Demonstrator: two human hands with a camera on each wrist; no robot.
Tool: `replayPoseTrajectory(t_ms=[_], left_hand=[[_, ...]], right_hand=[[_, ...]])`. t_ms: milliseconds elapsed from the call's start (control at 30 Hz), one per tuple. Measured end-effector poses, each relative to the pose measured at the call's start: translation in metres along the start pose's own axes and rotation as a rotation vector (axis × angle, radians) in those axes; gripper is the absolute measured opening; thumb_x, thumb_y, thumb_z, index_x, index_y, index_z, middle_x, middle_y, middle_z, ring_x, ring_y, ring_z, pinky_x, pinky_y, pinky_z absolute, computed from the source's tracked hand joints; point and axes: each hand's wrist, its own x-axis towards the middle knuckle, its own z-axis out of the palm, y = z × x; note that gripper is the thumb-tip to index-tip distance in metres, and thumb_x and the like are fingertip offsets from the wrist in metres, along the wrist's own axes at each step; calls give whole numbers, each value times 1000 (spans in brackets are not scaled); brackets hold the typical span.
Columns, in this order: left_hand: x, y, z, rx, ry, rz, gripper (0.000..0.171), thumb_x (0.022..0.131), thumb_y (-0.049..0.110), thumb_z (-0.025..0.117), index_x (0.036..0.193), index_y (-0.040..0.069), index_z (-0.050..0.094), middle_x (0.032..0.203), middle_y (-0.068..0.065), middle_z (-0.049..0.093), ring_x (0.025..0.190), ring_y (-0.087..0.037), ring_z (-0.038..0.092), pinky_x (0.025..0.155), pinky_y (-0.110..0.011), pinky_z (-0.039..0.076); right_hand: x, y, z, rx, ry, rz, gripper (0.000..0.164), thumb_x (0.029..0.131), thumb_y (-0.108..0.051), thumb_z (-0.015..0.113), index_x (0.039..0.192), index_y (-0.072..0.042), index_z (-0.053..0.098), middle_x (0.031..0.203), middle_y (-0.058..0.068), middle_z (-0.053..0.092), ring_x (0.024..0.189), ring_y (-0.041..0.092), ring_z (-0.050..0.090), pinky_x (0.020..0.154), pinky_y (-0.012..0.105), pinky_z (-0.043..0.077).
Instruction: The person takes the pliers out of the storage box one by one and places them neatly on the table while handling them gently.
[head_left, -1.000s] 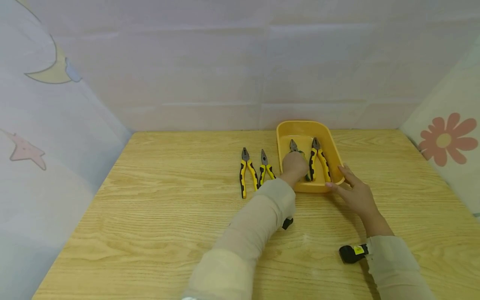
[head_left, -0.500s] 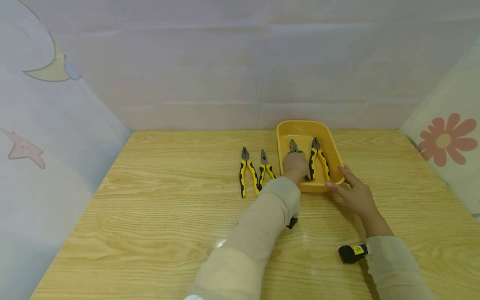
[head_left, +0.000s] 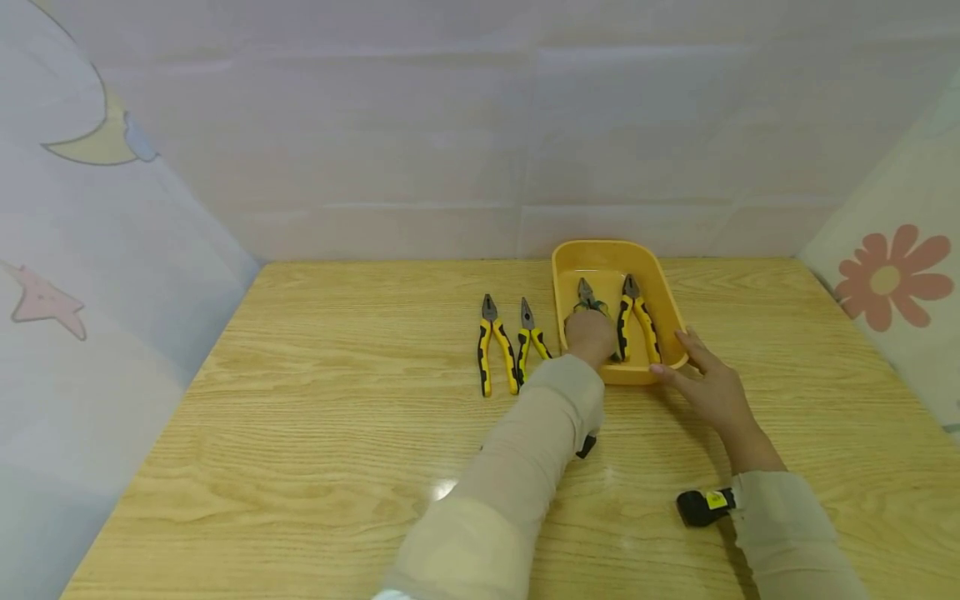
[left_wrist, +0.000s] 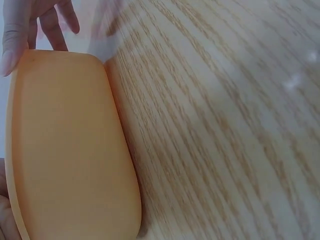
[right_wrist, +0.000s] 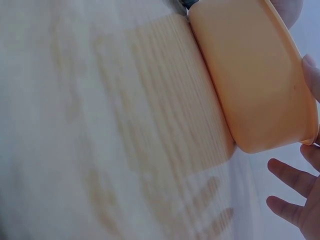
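Observation:
A yellow plastic tray stands at the back right of the table. My left hand reaches into it, curled round the handles of a pair of pliers whose head points to the far wall; its fingertips are hidden under the hand. Beside them in the tray lie other black-and-yellow pliers, handles spread. My right hand grips the tray's near right corner, thumb on the front rim, other fingers along the side. In the right wrist view, several fingers of this hand spread below the rim.
To the left of the tray, combination pliers and long-nose pliers lie on the wooden table, handles toward me. A wall rises behind the table's back edge. Black wrist cameras show below both hands.
The left forearm has shifted a little to the right, and the left hand has drawn slightly toward me, showing more of the pliers' handles. The right hand and tray stay put.

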Motion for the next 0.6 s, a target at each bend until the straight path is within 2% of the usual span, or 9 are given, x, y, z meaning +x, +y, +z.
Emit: replayPoseTrajectory(t_ms=[167,367,500,600], left_hand=[[1,2,3,34,-9,-8,22,89,27,46,87,18,67,92,8,61,80,-7,56,81,-23,40],[1,2,2,54,-27,-11,24,88,30,48,79,19,67,86,7,62,77,-8,57,87,-26,37],[1,1,1,55,-40,-20,26,88,32,46,83,20,68,84,7,63,65,-7,58,93,-27,32],[2,1,1,25,-43,-38,27,88,32,44,86,19,68,84,6,64,54,-7,56,91,-25,35]], right_hand=[[0,1,0,-5,2,-6,76,83,-44,52,139,-12,11,142,5,3,117,45,25,84,62,25],[0,1,0,1,0,-8,76,83,-44,51,139,-13,11,142,3,3,117,45,25,84,61,26],[1,1,0,12,-4,-7,76,83,-44,52,139,-13,11,142,3,2,117,45,24,84,61,26],[1,1,0,11,-2,-10,76,83,-44,52,139,-13,11,142,4,2,118,45,24,84,61,26]])
